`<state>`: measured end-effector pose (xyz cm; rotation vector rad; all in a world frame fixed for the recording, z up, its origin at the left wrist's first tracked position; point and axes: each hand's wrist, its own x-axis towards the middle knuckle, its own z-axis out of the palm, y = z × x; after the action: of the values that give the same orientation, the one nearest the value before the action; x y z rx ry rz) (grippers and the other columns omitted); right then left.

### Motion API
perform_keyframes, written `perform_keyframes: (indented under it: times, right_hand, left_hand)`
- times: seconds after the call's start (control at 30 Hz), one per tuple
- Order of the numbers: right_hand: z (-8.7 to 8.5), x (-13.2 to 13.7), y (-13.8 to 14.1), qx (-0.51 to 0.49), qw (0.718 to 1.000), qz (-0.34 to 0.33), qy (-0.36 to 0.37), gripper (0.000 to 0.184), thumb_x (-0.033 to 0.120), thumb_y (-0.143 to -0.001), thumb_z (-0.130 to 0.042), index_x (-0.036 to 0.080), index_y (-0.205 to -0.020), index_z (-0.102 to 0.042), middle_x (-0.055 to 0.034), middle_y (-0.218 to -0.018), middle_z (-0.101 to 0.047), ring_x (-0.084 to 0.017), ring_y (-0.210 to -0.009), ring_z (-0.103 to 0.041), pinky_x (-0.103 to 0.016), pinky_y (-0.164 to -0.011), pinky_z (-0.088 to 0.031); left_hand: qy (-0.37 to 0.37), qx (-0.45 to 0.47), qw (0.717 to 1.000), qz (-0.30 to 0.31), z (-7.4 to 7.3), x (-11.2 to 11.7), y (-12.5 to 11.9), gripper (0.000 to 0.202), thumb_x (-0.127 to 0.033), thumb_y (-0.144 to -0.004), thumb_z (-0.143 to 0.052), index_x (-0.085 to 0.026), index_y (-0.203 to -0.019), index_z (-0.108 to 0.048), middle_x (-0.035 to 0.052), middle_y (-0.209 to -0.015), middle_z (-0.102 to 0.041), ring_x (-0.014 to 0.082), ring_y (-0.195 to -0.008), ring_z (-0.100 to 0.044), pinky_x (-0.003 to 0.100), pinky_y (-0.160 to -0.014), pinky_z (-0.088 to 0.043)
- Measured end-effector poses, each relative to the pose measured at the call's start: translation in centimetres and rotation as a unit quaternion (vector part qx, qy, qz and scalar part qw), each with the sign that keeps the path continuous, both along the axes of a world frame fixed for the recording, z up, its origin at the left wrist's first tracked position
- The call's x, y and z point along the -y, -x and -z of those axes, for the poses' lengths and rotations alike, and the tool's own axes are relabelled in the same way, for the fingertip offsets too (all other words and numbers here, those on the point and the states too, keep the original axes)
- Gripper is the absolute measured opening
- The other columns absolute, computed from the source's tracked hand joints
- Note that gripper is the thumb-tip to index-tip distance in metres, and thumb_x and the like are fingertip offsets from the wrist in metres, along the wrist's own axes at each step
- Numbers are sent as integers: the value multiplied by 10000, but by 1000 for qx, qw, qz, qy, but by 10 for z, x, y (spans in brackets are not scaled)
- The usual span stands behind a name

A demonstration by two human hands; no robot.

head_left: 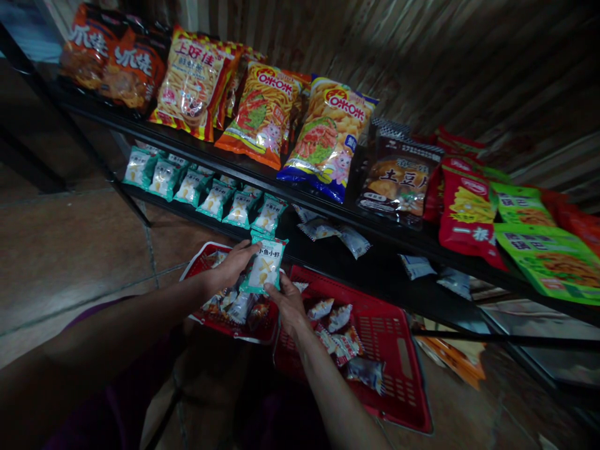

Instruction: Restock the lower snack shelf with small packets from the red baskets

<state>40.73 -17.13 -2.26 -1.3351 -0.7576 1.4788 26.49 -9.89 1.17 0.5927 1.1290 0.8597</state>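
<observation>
Between my two hands is a small teal-and-white snack bag (pixel 265 265), its printed front facing up. My left hand (pixel 237 262) grips its left edge, and my right hand (pixel 287 300) pinches the lower right corner. Just beyond it, a row of matching teal snack bags (pixel 210 199) stands on the lower black shelf (pixel 304 250). Beneath my hands sits a red basket (pixel 199 265) holding several small wrapped snacks (pixel 241 307). To the right, a second red basket (pixel 398 350) contains more small packets (pixel 342 340).
Larger snack bags line the upper shelf (pixel 187 140), among them an orange bag (pixel 262 112), a blue-and-yellow bag (pixel 328 134) and a dark brown bag (pixel 398 178). Loose white packets (pixel 354 240) lie on the lower shelf. Orange packaging (pixel 454 359) is on the tiled floor (pixel 94 250) at right.
</observation>
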Motion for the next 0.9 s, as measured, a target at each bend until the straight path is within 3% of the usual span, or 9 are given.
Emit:
perform_keyframes:
  times: [0.23,0.3,0.5,0.7,0.9]
  right_hand:
    - [-7,0,-2,-22,996,-89,-8,431,380,-673,-753,233,-1066,-655,-22,-1080,-705,-200,-976,-647,-373,-954,-454]
    - [-7,-1,-2,-32,997,-62,-9,384,408,-697,-735,250,-1041,-671,-15,-1087,-702,-184,-984,-644,-346,-950,-455]
    - [-3,-10,-6,-50,993,109,-2,322,453,-667,-749,268,-927,-703,11,-985,-721,-150,-906,-645,-292,-852,-489]
    - [-13,-19,-9,-113,984,135,-7,267,435,-610,-790,224,-748,-703,21,-802,-733,-141,-746,-647,-271,-746,-502]
    - [-13,-19,-12,-93,984,150,5,250,368,-596,-801,223,-777,-708,8,-803,-739,-155,-743,-659,-282,-728,-512]
  left_hand:
    - [1,23,1000,-9,-6,-1,1,350,-334,-707,-723,-182,-998,-600,51,-842,-691,193,-719,-640,266,-587,-489]
    - [-10,23,1000,-3,-4,-2,2,334,-324,-715,-713,-185,-999,-605,49,-845,-690,184,-705,-638,262,-583,-491]
    - [-34,24,998,46,0,4,1,239,-301,-745,-666,-186,-949,-615,37,-843,-678,158,-684,-620,253,-601,-493]
    - [-51,1,993,111,-8,15,2,220,-318,-745,-656,-190,-922,-625,45,-873,-684,181,-730,-631,269,-630,-490]
    - [-64,-13,987,145,-6,17,1,276,-355,-711,-681,-198,-935,-643,54,-933,-686,205,-819,-638,283,-686,-481]
